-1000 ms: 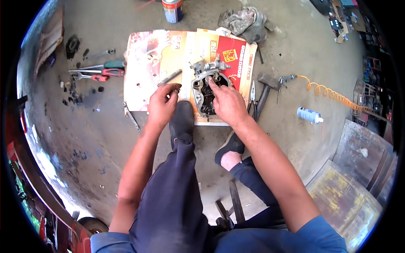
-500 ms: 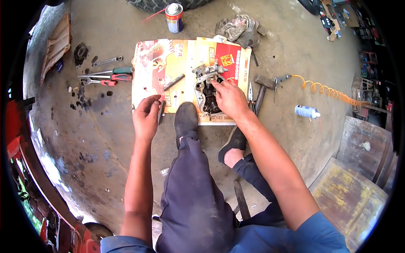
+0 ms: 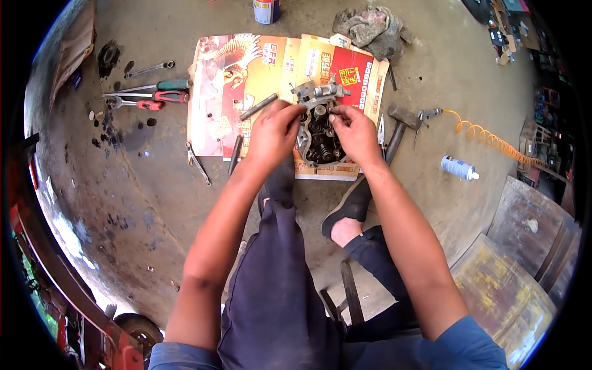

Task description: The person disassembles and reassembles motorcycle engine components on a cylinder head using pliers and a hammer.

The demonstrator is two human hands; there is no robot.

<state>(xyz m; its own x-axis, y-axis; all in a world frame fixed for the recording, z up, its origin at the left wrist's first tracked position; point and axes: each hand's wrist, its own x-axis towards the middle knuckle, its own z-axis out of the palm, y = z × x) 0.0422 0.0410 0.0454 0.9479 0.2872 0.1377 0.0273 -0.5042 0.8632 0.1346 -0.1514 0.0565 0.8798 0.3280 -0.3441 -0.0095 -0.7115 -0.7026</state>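
A metal engine cylinder head (image 3: 323, 152) with dark oily valve springs lies on a flattened printed cardboard box (image 3: 209, 92). At its upper left side is my left hand (image 3: 273, 134), thumb and fingertips pinched together by the rim. My right hand (image 3: 357, 137) is at the opposite side, thumb and index finger closed near the upper right rim. Whatever small thing either pinch holds is hidden. A shaft-like metal part (image 3: 322, 91) crosses the head's far end. Left of it lies a dark metal rod (image 3: 259, 107), and a second rod (image 3: 235, 154) is beside my left wrist.
Left on the concrete are screwdrivers (image 3: 171, 85), a red-handled ratchet (image 3: 148, 105) and spanners (image 3: 197, 163). To the right lie a hammer (image 3: 402, 122), an orange coiled air hose (image 3: 493, 145) and a spray can (image 3: 459, 167). A rag (image 3: 373, 31) sits behind the cardboard.
My left hand has moved right, from the cardboard's left part to the cylinder head, uncovering a spanner. My right hand has shifted from touching the head's top to a pinch at its right rim.
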